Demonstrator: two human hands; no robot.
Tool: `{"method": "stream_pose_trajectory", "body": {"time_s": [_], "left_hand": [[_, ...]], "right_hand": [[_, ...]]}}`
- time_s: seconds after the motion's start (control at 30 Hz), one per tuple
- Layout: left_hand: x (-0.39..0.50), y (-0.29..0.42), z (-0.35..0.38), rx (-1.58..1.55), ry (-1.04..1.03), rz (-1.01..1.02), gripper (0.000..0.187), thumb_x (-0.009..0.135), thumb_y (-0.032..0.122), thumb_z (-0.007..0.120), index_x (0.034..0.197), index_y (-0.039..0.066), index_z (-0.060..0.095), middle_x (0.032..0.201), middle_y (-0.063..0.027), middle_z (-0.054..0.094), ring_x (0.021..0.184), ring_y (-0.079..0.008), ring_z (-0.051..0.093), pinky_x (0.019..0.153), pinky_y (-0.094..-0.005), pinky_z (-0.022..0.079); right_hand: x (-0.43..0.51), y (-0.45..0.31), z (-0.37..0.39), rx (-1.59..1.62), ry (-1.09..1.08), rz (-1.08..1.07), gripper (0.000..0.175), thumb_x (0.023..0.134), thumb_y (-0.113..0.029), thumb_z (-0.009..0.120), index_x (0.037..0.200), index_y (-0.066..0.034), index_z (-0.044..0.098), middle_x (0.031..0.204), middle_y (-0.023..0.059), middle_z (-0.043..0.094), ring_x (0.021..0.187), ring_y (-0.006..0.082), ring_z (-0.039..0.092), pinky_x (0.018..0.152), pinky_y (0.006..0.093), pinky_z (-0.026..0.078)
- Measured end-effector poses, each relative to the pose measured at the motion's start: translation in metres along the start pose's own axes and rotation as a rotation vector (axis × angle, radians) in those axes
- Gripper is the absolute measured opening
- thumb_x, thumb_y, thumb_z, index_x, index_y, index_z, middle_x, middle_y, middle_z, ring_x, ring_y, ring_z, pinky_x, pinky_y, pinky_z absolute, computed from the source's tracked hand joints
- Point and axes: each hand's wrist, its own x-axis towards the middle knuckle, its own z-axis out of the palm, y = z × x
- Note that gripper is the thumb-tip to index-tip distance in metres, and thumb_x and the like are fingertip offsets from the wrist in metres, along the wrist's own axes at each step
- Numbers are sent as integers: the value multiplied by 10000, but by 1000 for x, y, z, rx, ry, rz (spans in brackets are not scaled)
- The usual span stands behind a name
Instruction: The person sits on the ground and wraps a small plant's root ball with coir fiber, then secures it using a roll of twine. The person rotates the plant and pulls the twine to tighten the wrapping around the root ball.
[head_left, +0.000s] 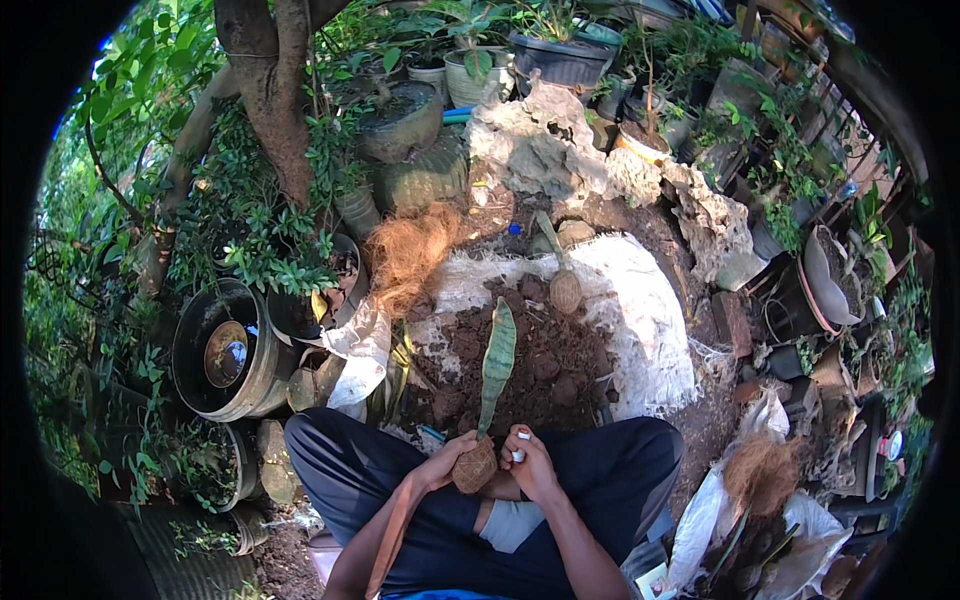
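My left hand (452, 459) grips a round ball bound in brown coconut fibre (475, 466), wound with string. A single upright snake plant leaf (498, 364), green with a pale edge, rises from the top of that ball. My right hand (531, 463) is curled close to the ball's right side, around a small white object (518, 454); the fingers hide most of it, so its kind is unclear. Past my crossed legs, dark soil (532, 360) is heaped on a white woven sack (649, 330). A second fibre-wrapped ball (565, 292) with a leaf lies at the heap's far edge.
Loose coconut fibre (412, 251) is piled at the far left of the sack, and another tuft (763, 469) rests at right. A black bucket (232, 360) stands left. Rough rocks (540, 142) and potted plants border the far side; a tree trunk (274, 105) rises at upper left.
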Motion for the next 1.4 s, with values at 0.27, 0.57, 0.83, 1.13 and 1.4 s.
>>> {"method": "stream_pose_trajectory", "body": {"time_s": [0.27,0.57,0.83,1.13,1.4], "left_hand": [[5,-3,-1,61,-34,-23,321,992,220,417,1268,56,431,1155,-70,571,1052,-148,593,847,-304,521],[-3,2,-3,-176,-228,-35,478,923,309,464,1346,102,384,1285,-81,498,1208,-196,495,993,-366,433],[-10,11,7,-33,-235,-33,534,933,216,597,1389,104,342,1356,-61,423,1264,-188,430,1021,-352,403],[-3,7,10,353,-135,183,583,885,230,679,1365,86,381,1270,-66,488,1197,-141,444,1008,-278,372],[-3,4,12,334,62,361,621,867,200,695,1380,78,367,1262,-68,513,1163,-155,488,964,-297,417]], "right_hand": [[1,5,0,-220,-3,-50,73,915,-106,512,977,-119,475,776,-14,447,707,117,465,624,270,368],[1,-2,-3,-138,6,-60,70,950,-200,490,987,-141,487,829,-10,475,737,114,471,650,258,356],[1,-20,14,-582,112,-165,112,986,-193,473,1008,-95,525,815,-23,477,731,71,445,669,222,359],[-4,-47,53,-1057,147,-415,126,972,-167,527,945,-44,532,701,-10,493,615,59,481,573,228,402],[-17,-36,86,-1172,95,-516,170,989,-165,478,951,-13,546,676,7,509,618,67,487,570,237,409]]}}
